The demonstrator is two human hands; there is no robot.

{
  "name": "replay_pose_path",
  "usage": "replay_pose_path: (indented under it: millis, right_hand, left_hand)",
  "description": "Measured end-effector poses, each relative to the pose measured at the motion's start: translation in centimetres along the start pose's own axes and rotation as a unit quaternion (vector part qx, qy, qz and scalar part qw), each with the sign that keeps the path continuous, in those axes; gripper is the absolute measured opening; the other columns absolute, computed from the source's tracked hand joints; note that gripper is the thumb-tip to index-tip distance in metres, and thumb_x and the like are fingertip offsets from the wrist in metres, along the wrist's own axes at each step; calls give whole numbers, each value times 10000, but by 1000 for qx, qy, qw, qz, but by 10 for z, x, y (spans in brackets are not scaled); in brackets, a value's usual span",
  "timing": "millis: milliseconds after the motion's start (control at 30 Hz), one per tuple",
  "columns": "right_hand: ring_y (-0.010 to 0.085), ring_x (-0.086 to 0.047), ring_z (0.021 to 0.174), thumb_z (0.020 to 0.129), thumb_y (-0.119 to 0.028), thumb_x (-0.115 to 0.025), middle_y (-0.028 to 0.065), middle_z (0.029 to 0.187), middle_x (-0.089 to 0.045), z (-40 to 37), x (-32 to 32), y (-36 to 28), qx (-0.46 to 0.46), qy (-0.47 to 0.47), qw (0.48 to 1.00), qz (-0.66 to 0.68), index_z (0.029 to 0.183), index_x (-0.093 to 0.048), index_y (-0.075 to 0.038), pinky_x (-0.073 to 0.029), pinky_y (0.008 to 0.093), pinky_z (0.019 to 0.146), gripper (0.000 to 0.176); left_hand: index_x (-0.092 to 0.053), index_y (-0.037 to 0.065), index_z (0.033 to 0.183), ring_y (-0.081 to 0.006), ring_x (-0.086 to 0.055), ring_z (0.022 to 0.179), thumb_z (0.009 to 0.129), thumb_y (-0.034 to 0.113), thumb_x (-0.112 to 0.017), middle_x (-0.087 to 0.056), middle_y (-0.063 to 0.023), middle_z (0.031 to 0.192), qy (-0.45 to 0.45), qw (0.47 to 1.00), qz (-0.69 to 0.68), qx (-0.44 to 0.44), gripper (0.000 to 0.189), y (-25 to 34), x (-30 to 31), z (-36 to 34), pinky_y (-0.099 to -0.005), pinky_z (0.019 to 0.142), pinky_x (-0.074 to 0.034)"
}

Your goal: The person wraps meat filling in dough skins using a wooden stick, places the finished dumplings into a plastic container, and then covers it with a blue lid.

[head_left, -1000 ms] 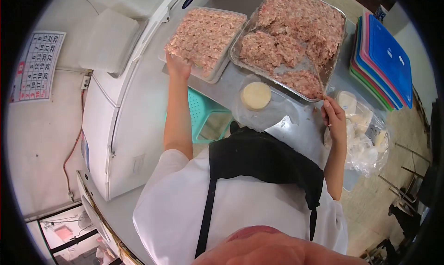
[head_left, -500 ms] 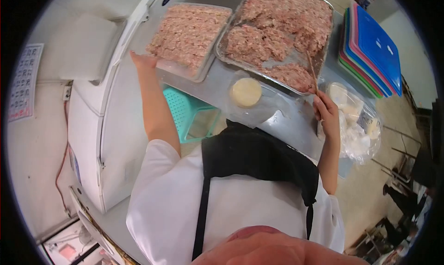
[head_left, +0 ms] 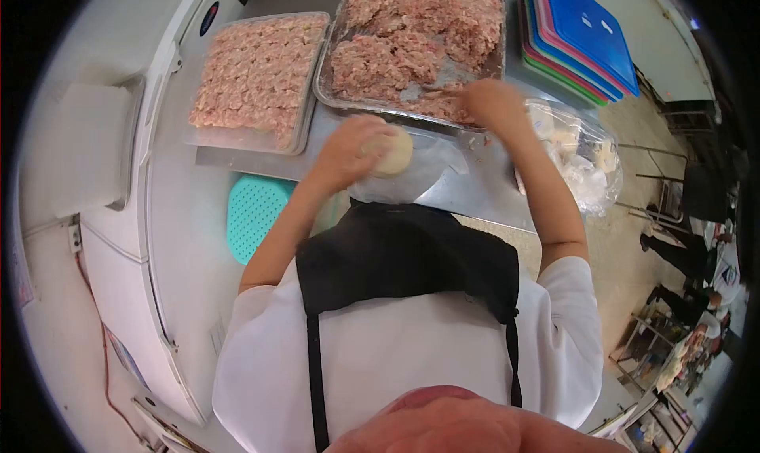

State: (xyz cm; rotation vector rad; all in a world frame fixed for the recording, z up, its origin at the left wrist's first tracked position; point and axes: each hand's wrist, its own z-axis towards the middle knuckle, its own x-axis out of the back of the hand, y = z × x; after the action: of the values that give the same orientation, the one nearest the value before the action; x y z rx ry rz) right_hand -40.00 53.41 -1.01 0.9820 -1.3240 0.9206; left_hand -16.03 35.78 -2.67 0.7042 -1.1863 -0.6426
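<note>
My left hand (head_left: 355,151) touches the left edge of a pale round stack of wrappers (head_left: 393,154) lying on clear plastic (head_left: 408,184). Its fingers are blurred, so their grip is unclear. Closed around a thin wooden stick (head_left: 443,94), my right hand (head_left: 492,105) is over the near right part of a metal tray (head_left: 364,106). The stick's tip reaches the minced meat (head_left: 388,61) in that tray. To the left, a second, clear tray (head_left: 303,128) is filled with a flattened layer of meat (head_left: 257,77).
Coloured lids or boards (head_left: 582,26) are stacked at the right. Below them lies a clear plastic bag (head_left: 590,156) with pale items. A turquoise perforated basket (head_left: 255,216) is below the metal table's edge (head_left: 491,204). Several people are far off at the right.
My left hand has come from beside the left tray to the round stack. My right hand has moved forward over the meat with the stick. The view has shifted, so the trays appear further left.
</note>
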Motion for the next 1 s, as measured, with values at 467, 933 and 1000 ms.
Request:
replay_pose_path:
  millis: [467,933,1000]
  right_hand:
    - [278,-660,613,737,-131,-578,111,644,-645,-5,15,-42,33,78,994,-72,655,-674,-86,-518,375,528,134]
    - [238,-615,909,872,-313,-653,137,1030,-636,-2,14,-86,0,65,797,601,1267,-528,-55,-521,334,744,488]
    - [224,-613,804,863,-316,-658,124,973,-646,6,15,-81,-66,6,689,721,1197,-558,-38,-523,316,701,446]
  left_hand:
    - [-620,81,1105,-354,-516,1047,692,231,-758,-566,-151,1136,36,989,138,-50,460,-27,-34,-15,-441,908,-420]
    - [-499,1,1254,-216,-550,1140,909,258,-610,-558,-133,1253,154,819,-519,192,444,7,-11,7,-356,955,-451]
    - [-431,10,1322,-242,-482,1226,930,371,-547,-473,-157,1349,160,751,-612,190,545,29,-14,19,-392,1027,-393]
